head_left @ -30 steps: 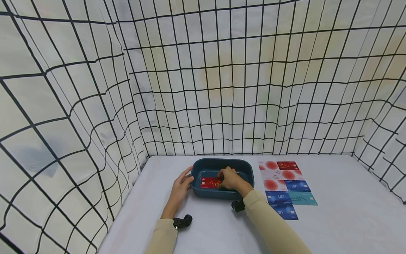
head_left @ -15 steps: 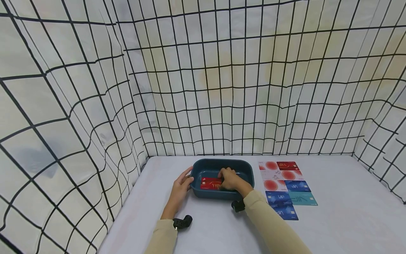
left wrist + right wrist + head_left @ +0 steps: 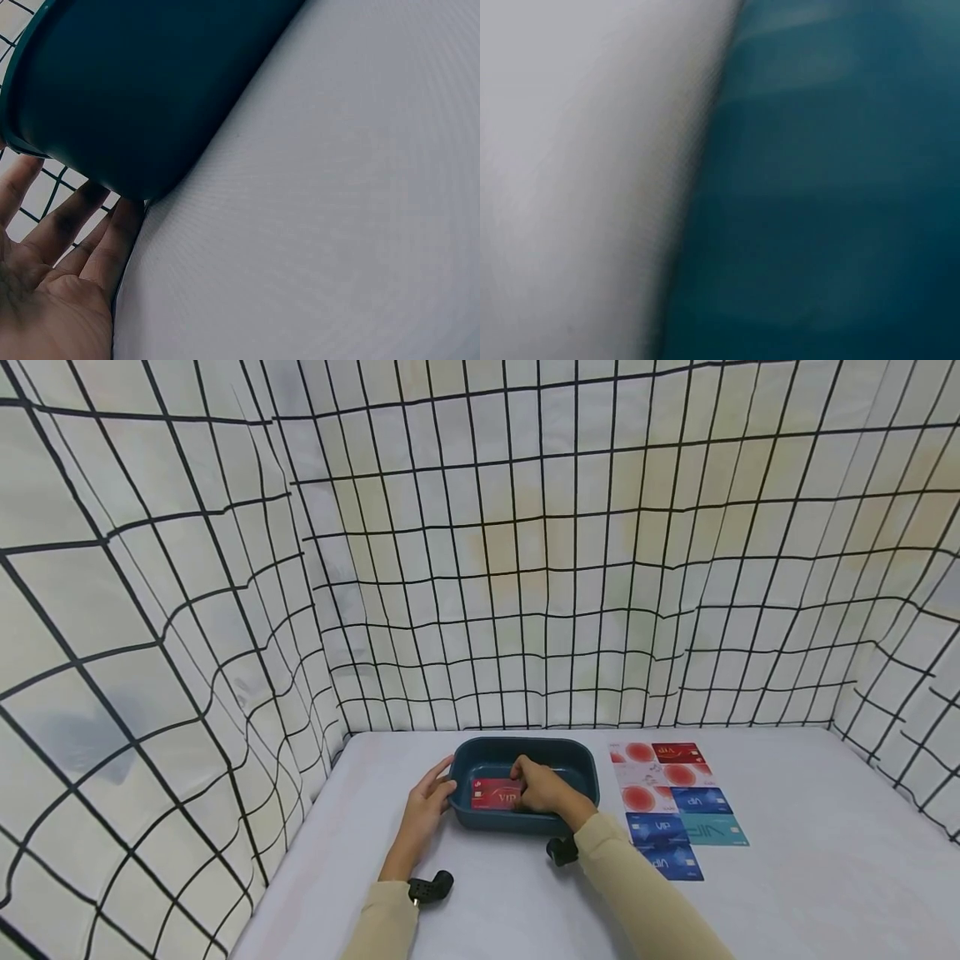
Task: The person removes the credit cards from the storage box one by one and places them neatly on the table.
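In the head view a dark teal bin (image 3: 525, 741) stands near the back of the white table. A red VIP card (image 3: 491, 793) is inside it, toward the left. My right hand (image 3: 547, 788) reaches in over the near side and pinches the card's right end; its fingertips are partly hidden. My left hand (image 3: 424, 808) touches the bin's left end with fairly straight fingers. The left wrist view has that hand (image 3: 67, 255) with its fingertips against the bin wall (image 3: 150, 90). Only a blurred bin side (image 3: 817, 165) and tabletop appear in the right wrist view.
Right of the bin, cards lie edge to edge in two columns: a red card (image 3: 677, 752), white ones with red circles (image 3: 638, 799), blue ones (image 3: 658, 828) and a teal one (image 3: 715, 830). Black netting (image 3: 480, 577) over white sheeting encloses the table's back and sides.
The red card has tilted slightly and its face looks paler, with the right-hand fingers shifting a little at its end. My left hand stays at the bin.
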`<state>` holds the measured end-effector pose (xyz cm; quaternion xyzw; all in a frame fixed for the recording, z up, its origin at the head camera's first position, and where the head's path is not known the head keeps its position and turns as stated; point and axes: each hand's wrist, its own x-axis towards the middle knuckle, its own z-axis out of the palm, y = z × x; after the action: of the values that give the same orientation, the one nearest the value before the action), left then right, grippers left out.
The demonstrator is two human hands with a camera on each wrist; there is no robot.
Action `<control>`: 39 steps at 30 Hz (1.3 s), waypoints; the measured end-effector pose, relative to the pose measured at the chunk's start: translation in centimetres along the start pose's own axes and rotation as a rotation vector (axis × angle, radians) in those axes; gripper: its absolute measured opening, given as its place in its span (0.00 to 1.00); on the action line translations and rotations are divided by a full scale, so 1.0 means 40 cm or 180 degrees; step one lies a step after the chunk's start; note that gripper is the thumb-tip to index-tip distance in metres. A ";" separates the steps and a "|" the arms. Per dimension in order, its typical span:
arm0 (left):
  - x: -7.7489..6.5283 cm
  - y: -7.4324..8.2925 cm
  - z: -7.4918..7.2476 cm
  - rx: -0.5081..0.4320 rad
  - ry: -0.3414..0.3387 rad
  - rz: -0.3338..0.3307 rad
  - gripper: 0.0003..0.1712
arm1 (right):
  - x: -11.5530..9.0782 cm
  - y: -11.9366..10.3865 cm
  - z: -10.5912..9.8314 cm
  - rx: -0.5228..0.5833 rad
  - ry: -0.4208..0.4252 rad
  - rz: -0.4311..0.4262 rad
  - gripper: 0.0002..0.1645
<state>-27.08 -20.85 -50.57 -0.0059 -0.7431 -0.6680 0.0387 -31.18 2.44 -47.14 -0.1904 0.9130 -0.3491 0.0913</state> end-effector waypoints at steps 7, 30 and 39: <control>-0.002 0.000 -0.001 -0.0052 -0.0023 0.0022 0.28 | -0.004 -0.004 -0.001 0.0063 0.0004 -0.0007 0.26; -0.003 0.002 -0.001 -0.0015 -0.0022 0.0035 0.28 | 0.008 0.004 0.006 0.0130 0.0122 -0.0050 0.30; 0.000 -0.003 -0.002 -0.0038 -0.0034 0.0034 0.27 | 0.010 0.007 0.007 0.0114 0.0223 -0.0078 0.31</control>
<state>-27.07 -20.94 -50.66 -0.0136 -0.7392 -0.6722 0.0383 -31.53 2.31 -47.53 -0.1877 0.9068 -0.3729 0.0584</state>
